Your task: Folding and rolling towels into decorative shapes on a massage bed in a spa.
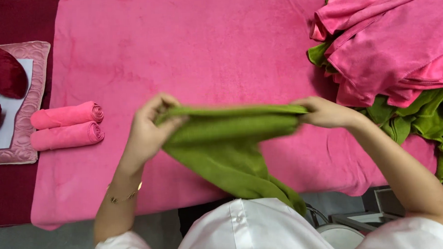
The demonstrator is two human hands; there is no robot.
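A green towel [229,144] is stretched between my two hands above a surface draped in a pink cover [189,47]. My left hand [150,129] grips its left end, my right hand [324,112] pinches its right end. The towel's upper part is folded into a flat band, and a loose corner hangs down toward my white top. Two rolled pink towels [67,126] lie side by side on the cover to the left of my left hand.
A heap of pink and green towels [396,59] fills the right side. At the far left a quilted pink mat [27,121] carries dark red cushions [3,73]. A white stool [340,235] and grey floor show below the front edge.
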